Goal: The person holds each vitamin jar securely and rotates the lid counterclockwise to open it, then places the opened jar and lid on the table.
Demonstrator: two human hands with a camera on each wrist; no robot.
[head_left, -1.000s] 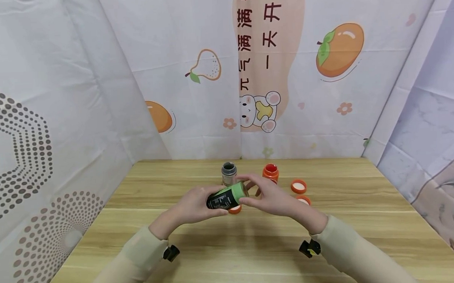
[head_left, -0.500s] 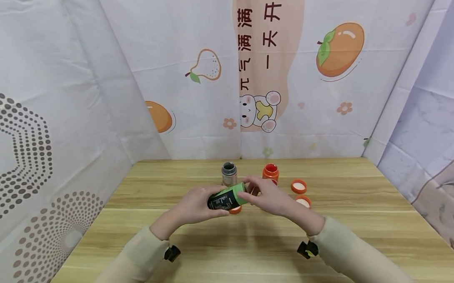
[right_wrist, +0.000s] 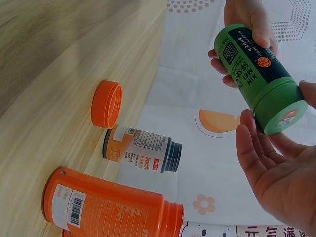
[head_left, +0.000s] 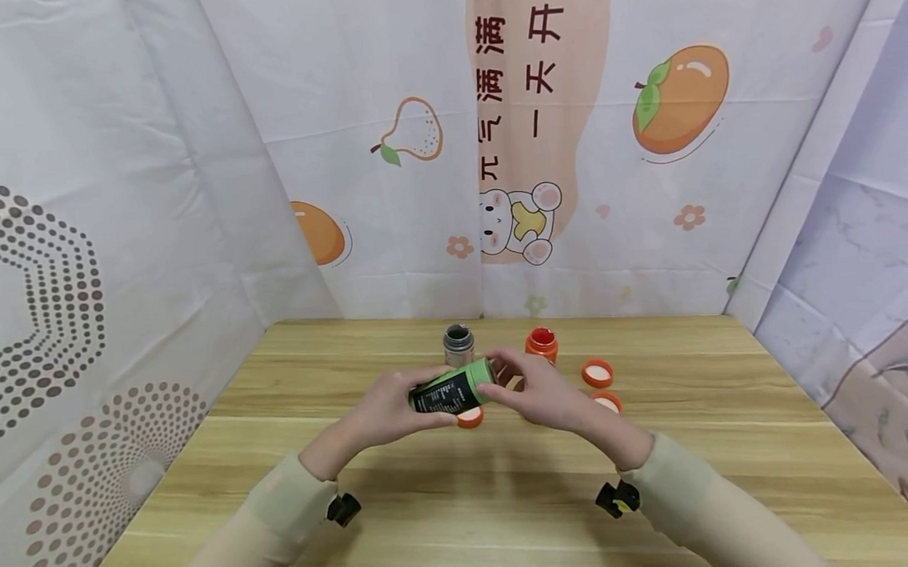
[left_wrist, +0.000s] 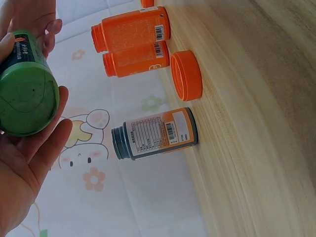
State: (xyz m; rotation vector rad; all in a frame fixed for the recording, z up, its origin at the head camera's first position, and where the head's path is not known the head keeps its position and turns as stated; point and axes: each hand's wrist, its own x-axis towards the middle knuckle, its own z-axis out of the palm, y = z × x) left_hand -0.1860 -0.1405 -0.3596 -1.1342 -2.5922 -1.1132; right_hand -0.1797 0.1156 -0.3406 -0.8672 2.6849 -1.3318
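A green bottle with a dark label lies tilted in the air between both hands, its lid end to the right. My left hand grips the body from the left, thumb in front. At the lid my right hand pinches with thumb and fingers; some fingertips are hidden behind it in the head view. The left wrist view shows the bottle's round green base beside the left fingers. Behind the hands stand an uncapped grey bottle and uncapped orange bottles.
Orange caps lie on the wooden table: one cap at the right, another cap just nearer, and a third cap below the held bottle. A printed curtain hangs behind the table.
The green bottle has turned a little in the left hand and moved slightly left. My right fingers have shifted their hold around the lid.
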